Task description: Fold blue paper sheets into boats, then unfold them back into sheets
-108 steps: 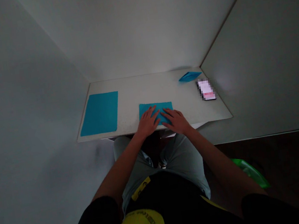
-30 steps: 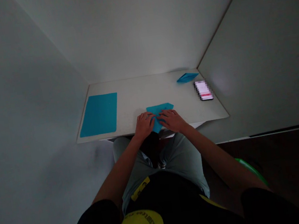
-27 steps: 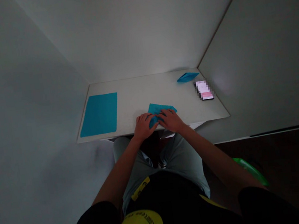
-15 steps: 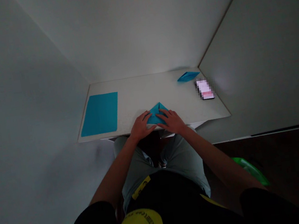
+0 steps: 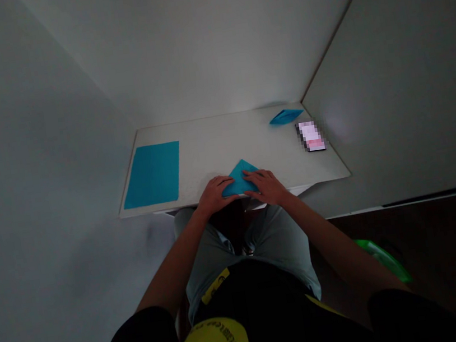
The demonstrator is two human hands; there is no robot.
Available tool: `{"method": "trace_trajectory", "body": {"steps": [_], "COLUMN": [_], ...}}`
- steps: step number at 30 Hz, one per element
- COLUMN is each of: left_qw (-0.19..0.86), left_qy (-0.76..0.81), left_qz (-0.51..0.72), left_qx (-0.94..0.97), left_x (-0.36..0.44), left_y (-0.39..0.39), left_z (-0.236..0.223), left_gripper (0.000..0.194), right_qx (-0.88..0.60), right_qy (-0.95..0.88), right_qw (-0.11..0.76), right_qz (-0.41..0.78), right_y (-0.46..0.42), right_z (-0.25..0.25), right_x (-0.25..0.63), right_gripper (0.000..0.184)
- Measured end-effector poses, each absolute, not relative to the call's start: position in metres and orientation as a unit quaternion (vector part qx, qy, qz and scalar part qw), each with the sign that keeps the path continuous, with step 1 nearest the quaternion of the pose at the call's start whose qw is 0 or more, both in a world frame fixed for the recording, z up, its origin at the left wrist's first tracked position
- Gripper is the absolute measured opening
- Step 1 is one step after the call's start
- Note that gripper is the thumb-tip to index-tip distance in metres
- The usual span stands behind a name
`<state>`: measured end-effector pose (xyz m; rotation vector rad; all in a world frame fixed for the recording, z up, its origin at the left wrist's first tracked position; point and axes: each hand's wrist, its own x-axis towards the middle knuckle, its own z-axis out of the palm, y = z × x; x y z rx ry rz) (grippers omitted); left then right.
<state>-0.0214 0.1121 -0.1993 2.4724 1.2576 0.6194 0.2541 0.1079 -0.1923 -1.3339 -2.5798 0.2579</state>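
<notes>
A folded piece of blue paper, pointed at its far corner, lies at the front edge of the white tabletop. My left hand grips its left side, fingers over the top and the thumb along the near edge. On the opposite side, my right hand holds the paper in the same way, with its fingertips on the upper face. Both palms hide the side corners. Farther back on the right rests a blue paper boat, touched by neither hand.
A flat blue sheet of paper lies at the tabletop's left end. Near the right wall is a phone with its screen lit and blurred. Walls enclose the white table at the left, back and right. Something green stands on the floor at right.
The folded paper has come slightly nearer to me. Its near edge now lies along my thumbs, and my fingers have shifted a little outward and nearer on it.
</notes>
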Motion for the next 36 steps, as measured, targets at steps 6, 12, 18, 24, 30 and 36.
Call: {"method": "trace_trajectory", "body": {"steps": [6,12,18,24,30,36], "left_qw": [0.157,0.164,0.177,0.181,0.166,0.138], "left_qy": [0.435,0.422,0.419,0.427,0.463,0.511], "left_qz": [0.213,0.224,0.248,0.287,0.25,0.195], "left_qx": [0.86,0.863,0.855,0.838,0.834,0.826], "left_x": [-0.023,-0.024,-0.026,-0.02,-0.014,-0.007], "left_y": [0.111,0.112,0.115,0.116,0.12,0.129], "left_z": [-0.201,-0.203,-0.209,-0.208,-0.195,-0.186], "left_gripper": [0.044,0.049,0.043,0.024,0.022,0.024], "right_qx": [-0.446,-0.425,-0.418,-0.421,-0.403,-0.447], "right_qy": [-0.882,-0.89,-0.895,-0.89,-0.891,-0.849], "right_qw": [0.11,0.088,0.069,0.085,0.086,0.128], "right_qz": [0.101,0.139,0.138,0.155,0.189,0.251], "right_y": [0.108,0.117,0.124,0.133,0.146,0.152], "right_z": [-0.191,-0.185,-0.181,-0.182,-0.176,-0.171], "right_x": [0.259,0.267,0.268,0.266,0.267,0.268], "right_gripper": [0.066,0.054,0.064,0.046,0.044,0.042]}}
